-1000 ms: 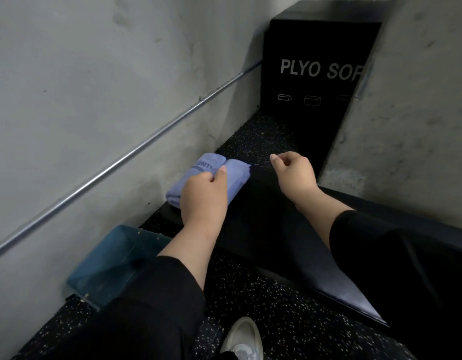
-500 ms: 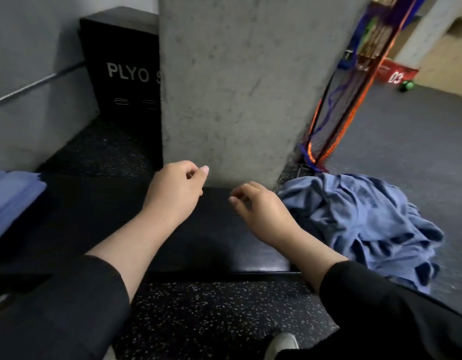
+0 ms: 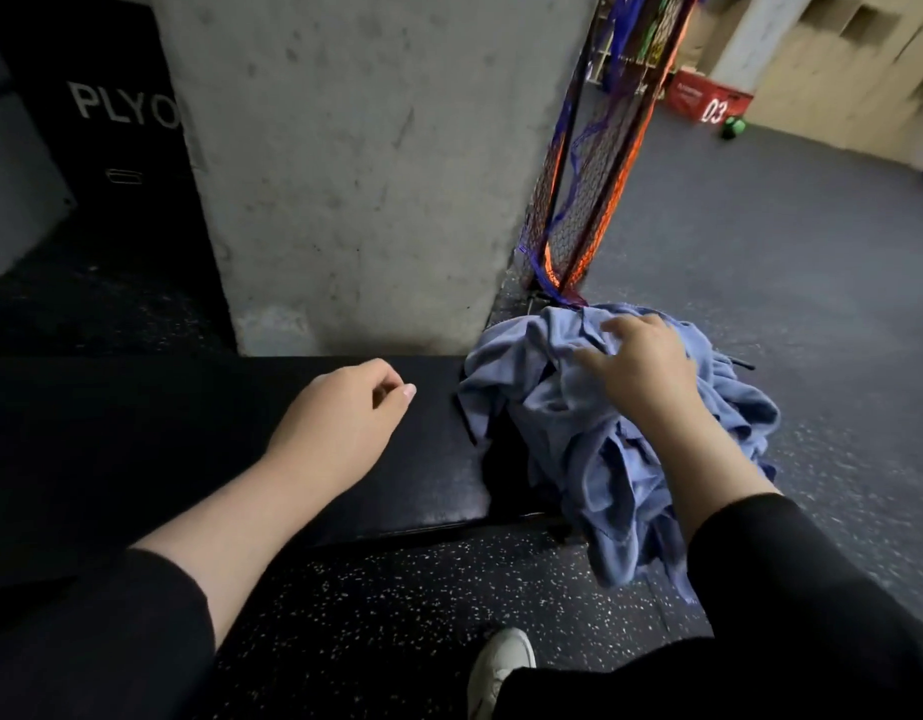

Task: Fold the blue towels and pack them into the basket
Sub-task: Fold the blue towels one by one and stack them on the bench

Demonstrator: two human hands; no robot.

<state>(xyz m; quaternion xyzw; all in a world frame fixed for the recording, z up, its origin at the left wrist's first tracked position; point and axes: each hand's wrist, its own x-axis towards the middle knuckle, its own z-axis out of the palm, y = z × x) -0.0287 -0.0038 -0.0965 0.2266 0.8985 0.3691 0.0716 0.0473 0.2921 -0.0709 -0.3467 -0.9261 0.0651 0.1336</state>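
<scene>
A crumpled heap of blue towels (image 3: 594,449) lies at the right end of the black padded bench (image 3: 189,459), spilling onto the floor. My right hand (image 3: 641,366) rests on top of the heap with fingers spread, touching the cloth without a clear grip. Over the bench, my left hand (image 3: 345,418) hovers loosely curled and holds nothing. The folded towel and the basket are out of view to the left.
A concrete pillar (image 3: 371,163) rises just behind the bench. A black plyo box (image 3: 111,127) stands at the back left. Orange and blue netting (image 3: 589,179) leans against the pillar's right side. My white shoe (image 3: 496,672) is on the speckled floor.
The view has swung right, away from the folded towel and blue basket. My right hand has moved from above the bench onto the towel heap. My left hand followed to the right.
</scene>
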